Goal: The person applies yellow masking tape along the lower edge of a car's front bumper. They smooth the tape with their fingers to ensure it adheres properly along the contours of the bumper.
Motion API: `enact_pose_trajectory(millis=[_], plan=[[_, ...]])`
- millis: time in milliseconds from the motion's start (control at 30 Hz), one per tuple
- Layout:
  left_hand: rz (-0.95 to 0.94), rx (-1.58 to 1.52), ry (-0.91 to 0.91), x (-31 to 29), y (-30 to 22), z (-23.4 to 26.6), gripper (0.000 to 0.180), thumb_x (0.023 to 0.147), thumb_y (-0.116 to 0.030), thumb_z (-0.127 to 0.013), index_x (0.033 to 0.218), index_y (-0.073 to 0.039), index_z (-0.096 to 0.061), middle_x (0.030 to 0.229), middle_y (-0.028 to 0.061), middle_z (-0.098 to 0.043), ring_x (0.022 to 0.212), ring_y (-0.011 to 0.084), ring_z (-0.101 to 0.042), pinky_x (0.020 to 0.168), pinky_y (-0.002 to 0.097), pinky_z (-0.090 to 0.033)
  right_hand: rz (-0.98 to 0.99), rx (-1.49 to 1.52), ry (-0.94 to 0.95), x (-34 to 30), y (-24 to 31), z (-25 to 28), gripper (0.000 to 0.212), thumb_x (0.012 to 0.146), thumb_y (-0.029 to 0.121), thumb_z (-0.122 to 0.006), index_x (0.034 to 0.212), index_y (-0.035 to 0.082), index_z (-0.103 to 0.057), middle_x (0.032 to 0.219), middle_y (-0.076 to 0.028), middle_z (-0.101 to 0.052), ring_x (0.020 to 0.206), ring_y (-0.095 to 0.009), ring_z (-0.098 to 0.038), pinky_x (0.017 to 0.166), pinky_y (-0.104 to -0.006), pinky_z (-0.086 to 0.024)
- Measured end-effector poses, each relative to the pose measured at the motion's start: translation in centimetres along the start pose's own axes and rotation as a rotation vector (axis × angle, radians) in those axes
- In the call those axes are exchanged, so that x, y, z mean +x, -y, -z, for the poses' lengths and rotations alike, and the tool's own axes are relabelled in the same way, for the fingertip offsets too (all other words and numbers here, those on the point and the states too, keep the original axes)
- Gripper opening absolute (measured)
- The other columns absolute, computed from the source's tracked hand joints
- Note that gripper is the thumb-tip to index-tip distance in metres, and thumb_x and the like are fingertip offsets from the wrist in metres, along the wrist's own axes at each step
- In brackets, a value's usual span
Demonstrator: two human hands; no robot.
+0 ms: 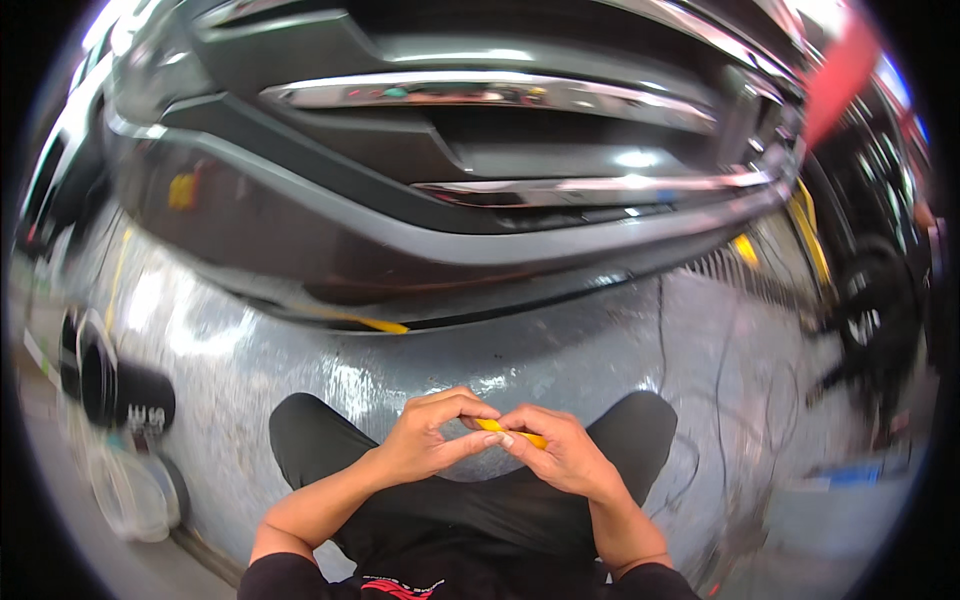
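Ahead of the grip, a dark car bumper [430, 250] with chrome trim [490, 90] fills the far side and curves away to both sides. Left of the grip, well apart, lie a black bucket [145, 393] and, nearer the body, a clear plastic tub [125, 490]. Right of the grip, thin dark cable [720, 400] trails over the floor, and farther out is a blurred blue item [850, 475]. A second yellow strip [385, 326] shows at the bumper's underside, ahead of the grip and a little to its left. Closest of all, the left knee [310, 430] and right knee [645, 430] flank the hands.

Between the fingertips sits a small yellow piece [532, 438], pinched by both the left hand [420, 440] and the right hand [560, 450] (the thumbs hide its middle, so its full shape cannot be told). Its long axis runs mostly side to side, tilted slightly: the end at the left fingers points outward toward the bumper, the end under the right hand comes back toward the body.

Ahead of the grip, a stretch of shiny grey floor [520, 350] reaches to the bumper's lower edge, which bounds the room on that side. To either side the knees set the near limits, and behind the hands the torso, in a black shirt [460, 540], closes the space.
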State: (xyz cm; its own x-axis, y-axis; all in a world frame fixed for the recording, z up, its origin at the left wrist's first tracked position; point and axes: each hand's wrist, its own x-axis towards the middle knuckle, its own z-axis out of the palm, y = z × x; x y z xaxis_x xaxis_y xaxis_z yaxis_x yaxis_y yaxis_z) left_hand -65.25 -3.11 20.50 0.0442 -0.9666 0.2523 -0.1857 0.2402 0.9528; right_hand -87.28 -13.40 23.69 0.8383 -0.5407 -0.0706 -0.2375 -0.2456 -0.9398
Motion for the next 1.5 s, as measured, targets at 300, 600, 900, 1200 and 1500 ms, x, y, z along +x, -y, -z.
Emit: enact_pose_trajectory(millis=[300, 600, 900, 1200, 1500], plan=[[0.271, -0.130, -0.534, 0.5, -6.3, -9.0, 0.020, 0.102, -0.013, -0.083, 0.114, 0.002, -0.078, 0.104, 0.0085, -0.082, 0.095, 0.0139, -0.079, 0.087, 0.0305, -0.064, 0.222, 0.159, 0.297, 1.5, -2.0, 7.4, 0.014, 0.106, 0.012, -0.076, 0.117, 0.002, -0.076, 0.097, -0.009, -0.073, 0.083, -0.015, -0.068, 0.075, -0.0308, -0.053], [0.226, 0.273, -0.631, 2.4, -10.2, -15.1, 0.040, 0.101, -0.020, -0.084, 0.133, -0.001, -0.071, 0.129, 0.0163, -0.074, 0.118, 0.0269, -0.074, 0.103, 0.0399, -0.058, 0.369, 0.103, 0.441, 0.3, -2.1, 13.8, 0.014, 0.106, 0.011, -0.076, 0.114, 0.000, -0.075, 0.093, -0.008, -0.070, 0.081, -0.015, -0.065, 0.073, -0.0304, -0.051], [0.249, 1.340, -1.092, 10.1, -9.6, 9.5, 0.064, 0.117, -0.040, -0.047, 0.167, 0.001, -0.044, 0.178, 0.0230, -0.037, 0.167, 0.0414, -0.029, 0.134, 0.0622, -0.020, 0.285, 0.074, 0.476, -0.1, -5.7, 18.6, 0.017, 0.109, 0.017, -0.074, 0.111, -0.001, -0.075, 0.091, -0.007, -0.071, 0.079, -0.015, -0.065, 0.073, -0.0301, -0.051], [-0.009, 1.389, -1.195, 13.2, -3.6, 2.8, 0.062, 0.117, -0.037, -0.050, 0.166, 0.001, -0.047, 0.176, 0.0208, -0.041, 0.166, 0.0440, -0.030, 0.133, 0.0646, -0.019, 0.017, 0.056, 0.400, -1.7, -11.1, 18.2, 0.020, 0.109, 0.019, -0.073, 0.114, -0.001, -0.074, 0.095, -0.008, -0.073, 0.085, -0.015, -0.067, 0.079, -0.0307, -0.053], [0.048, 1.336, -0.970, 13.6, -2.8, -7.6, 0.077, 0.111, -0.044, -0.058, 0.166, 0.007, -0.043, 0.178, 0.0290, -0.033, 0.168, 0.0452, -0.027, 0.133, 0.0677, -0.012, -0.030, -0.067, 0.279, -1.3, -6.7, 13.6, 0.019, 0.108, 0.017, -0.074, 0.113, -0.001, -0.074, 0.097, -0.012, -0.075, 0.088, -0.020, -0.072, 0.082, -0.0326, -0.055]])
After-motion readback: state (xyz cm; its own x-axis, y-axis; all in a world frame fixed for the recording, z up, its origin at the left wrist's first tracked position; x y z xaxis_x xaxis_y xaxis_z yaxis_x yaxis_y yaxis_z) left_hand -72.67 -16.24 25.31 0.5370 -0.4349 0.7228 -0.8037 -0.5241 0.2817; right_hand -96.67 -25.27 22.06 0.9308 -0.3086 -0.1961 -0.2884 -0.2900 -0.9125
